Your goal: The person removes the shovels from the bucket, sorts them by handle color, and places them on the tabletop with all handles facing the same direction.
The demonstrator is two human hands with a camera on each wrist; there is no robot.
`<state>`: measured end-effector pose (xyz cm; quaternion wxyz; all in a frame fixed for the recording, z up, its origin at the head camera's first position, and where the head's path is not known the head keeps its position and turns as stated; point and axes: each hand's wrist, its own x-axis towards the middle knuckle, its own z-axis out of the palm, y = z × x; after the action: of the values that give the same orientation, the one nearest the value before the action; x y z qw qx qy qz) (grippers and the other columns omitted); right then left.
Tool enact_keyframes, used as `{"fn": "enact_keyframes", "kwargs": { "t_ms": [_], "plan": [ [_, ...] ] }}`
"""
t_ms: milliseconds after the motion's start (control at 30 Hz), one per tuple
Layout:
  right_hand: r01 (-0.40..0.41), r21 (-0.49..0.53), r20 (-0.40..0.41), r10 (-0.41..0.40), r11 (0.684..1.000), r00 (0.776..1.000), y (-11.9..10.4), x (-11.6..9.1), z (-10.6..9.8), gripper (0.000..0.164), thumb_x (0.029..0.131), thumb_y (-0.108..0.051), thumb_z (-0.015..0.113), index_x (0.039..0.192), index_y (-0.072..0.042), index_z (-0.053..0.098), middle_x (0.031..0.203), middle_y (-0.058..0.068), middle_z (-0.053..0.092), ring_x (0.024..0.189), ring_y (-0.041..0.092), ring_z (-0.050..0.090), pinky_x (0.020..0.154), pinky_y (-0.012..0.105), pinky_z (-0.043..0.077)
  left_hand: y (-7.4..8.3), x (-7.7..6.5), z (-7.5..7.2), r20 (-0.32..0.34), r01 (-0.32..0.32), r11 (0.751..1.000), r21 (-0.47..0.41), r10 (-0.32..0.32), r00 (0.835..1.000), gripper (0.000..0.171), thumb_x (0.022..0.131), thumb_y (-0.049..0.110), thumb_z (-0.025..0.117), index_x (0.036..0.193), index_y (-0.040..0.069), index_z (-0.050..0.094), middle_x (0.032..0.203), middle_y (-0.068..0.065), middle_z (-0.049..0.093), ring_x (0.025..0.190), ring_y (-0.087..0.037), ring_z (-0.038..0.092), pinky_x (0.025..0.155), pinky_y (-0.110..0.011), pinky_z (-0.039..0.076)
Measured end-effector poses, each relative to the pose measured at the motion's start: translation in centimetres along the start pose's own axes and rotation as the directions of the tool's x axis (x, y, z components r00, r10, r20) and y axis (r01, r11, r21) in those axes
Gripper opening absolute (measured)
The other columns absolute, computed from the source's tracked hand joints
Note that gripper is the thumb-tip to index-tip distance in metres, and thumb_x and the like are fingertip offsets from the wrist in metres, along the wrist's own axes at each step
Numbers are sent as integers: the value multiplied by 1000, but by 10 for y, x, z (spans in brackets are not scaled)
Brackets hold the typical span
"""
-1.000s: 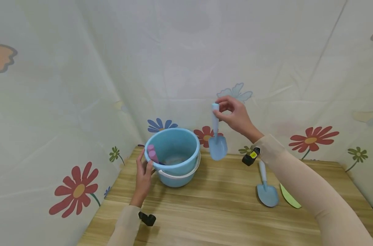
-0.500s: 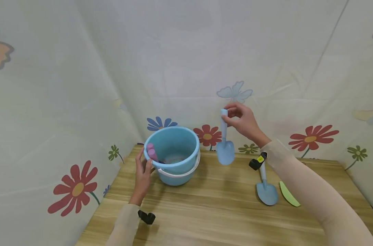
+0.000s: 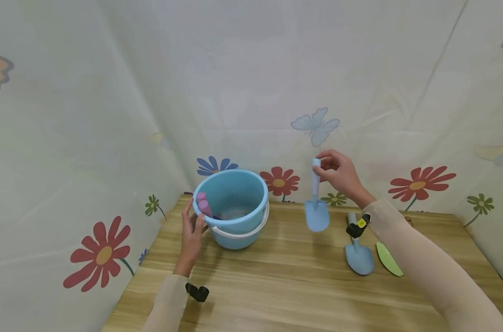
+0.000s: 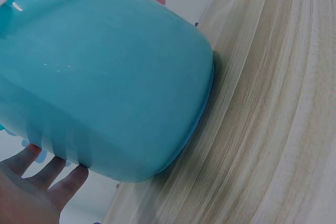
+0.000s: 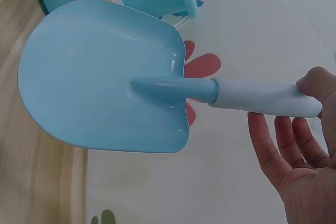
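Observation:
A light blue toy shovel (image 3: 317, 216) hangs blade down above the table's back part, right of the bucket. My right hand (image 3: 341, 174) pinches the top of its pale handle (image 5: 262, 97) between thumb and fingers. To the left, a light blue bucket (image 3: 239, 227) stands upright on the table, its white carrying handle (image 3: 239, 235) lowered across the front. My left hand (image 3: 192, 237) rests against the bucket's left side, thumb by the rim. In the left wrist view, spread fingertips touch the outer wall. Two pink handle-like ends (image 3: 204, 207) lean inside the bucket.
A second blue toy shovel (image 3: 359, 259) lies on the wooden table (image 3: 276, 295) under my right wrist. Beside it is a light green curved piece (image 3: 389, 259), partly hidden by my sleeve. A flowered cloth (image 3: 251, 92) hangs behind and at both sides.
My right hand has moved right and lower with the toy shovel, away from the bucket. My left hand stays against the bucket.

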<state>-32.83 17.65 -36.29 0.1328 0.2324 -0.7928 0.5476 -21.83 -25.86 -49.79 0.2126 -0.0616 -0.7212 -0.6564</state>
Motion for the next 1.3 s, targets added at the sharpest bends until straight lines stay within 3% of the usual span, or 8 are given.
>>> {"fn": "enact_keyframes", "kwargs": {
  "t_ms": [300,500,667,800,1033,1300],
  "plan": [
    [-111,5,1,111,994,994,24,-17,-12,37,96,-15,74,127,0,62,106,24,64,90,26,67,69,38,63,0,0,-1,4,-3,1000,5,3,1000,57,111,28,46,162,36,22,162,-6,33,144,-31,39,104,-65,45],
    [-140,8,15,140,990,990,30,-30,-17,37,96,-9,73,127,6,61,105,28,63,89,29,67,65,34,63,-1,1,-1,9,-5,1000,-8,5,1000,57,111,27,46,162,36,22,162,-5,33,145,-30,38,104,-66,44],
    [-199,-39,14,200,979,980,48,-40,-21,38,97,-16,74,127,3,61,107,26,62,89,29,67,64,28,61,-1,1,-1,13,-18,1000,-18,18,1000,57,111,25,46,162,34,22,161,-6,34,145,-30,38,104,-64,44],
    [-266,-63,11,268,962,963,66,-44,-25,43,97,-25,74,130,-2,60,112,24,62,93,31,67,69,31,62,0,1,-1,12,-29,999,-27,29,1000,58,111,23,45,163,32,21,162,-6,34,145,-30,38,104,-64,44],
    [-332,-45,17,333,942,943,78,-53,-27,43,97,-23,74,131,-2,59,113,25,60,95,36,66,77,48,62,-2,1,-1,15,-24,999,-27,25,1000,58,111,22,45,163,31,21,161,-8,34,145,-31,38,104,-65,43],
    [-370,-24,22,370,929,929,88,-58,-26,43,97,-19,74,132,-1,58,117,26,60,102,39,64,79,52,61,-2,1,-2,16,-28,999,-17,28,999,58,111,23,45,163,31,21,159,-8,35,144,-30,39,103,-65,43]
  ]
}}
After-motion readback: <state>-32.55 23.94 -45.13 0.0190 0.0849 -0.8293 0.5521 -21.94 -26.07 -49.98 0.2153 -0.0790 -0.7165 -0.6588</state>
